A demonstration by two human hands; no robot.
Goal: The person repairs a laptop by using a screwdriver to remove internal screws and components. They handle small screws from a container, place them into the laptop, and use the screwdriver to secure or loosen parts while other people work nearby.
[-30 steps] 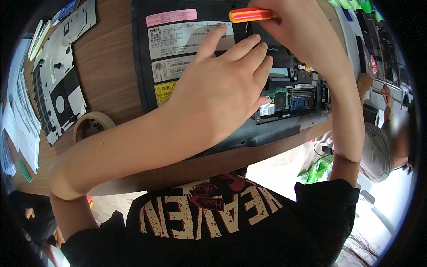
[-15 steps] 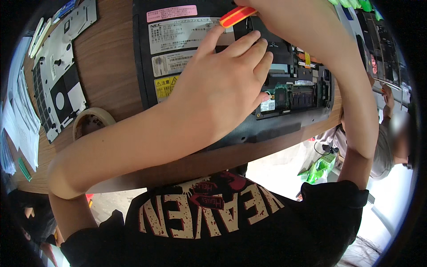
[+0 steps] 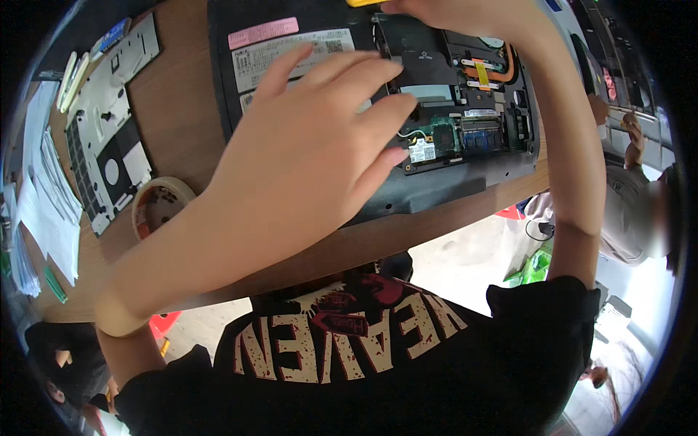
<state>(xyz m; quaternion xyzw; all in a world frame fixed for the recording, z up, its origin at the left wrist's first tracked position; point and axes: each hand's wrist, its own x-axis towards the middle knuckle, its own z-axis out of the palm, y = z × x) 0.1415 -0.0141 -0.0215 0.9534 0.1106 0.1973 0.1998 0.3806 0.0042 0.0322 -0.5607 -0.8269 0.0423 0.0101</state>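
Note:
A black laptop (image 3: pixel 443 190) lies upside down on the wooden table with part of its underside uncovered. Green circuit board, memory modules (image 3: pixel 480 136) and a copper heat pipe (image 3: pixel 502 75) show there. My left hand (image 3: pixel 313 138) is over the labelled left part of the laptop, fingers spread and holding nothing; whether it touches the case I cannot tell. At the upper edge, my right hand (image 3: pixel 458 13) is closed round a screwdriver (image 3: pixel 363 2), of which only a yellow bit of handle shows. The picture's edge cuts off the rest of it.
Left of the laptop lie a grey metal cover plate (image 3: pixel 93 138) and a roll of tape (image 3: pixel 180 192). Stacked papers (image 3: pixel 51 211) and a green stick (image 3: pixel 54 285) are at the far left. Another person (image 3: pixel 632 211) is at the right rim.
My left hand has moved left, away from the screwdriver handle, uncovering more of the laptop's inside. My right hand and the screwdriver have shifted up toward the picture's edge.

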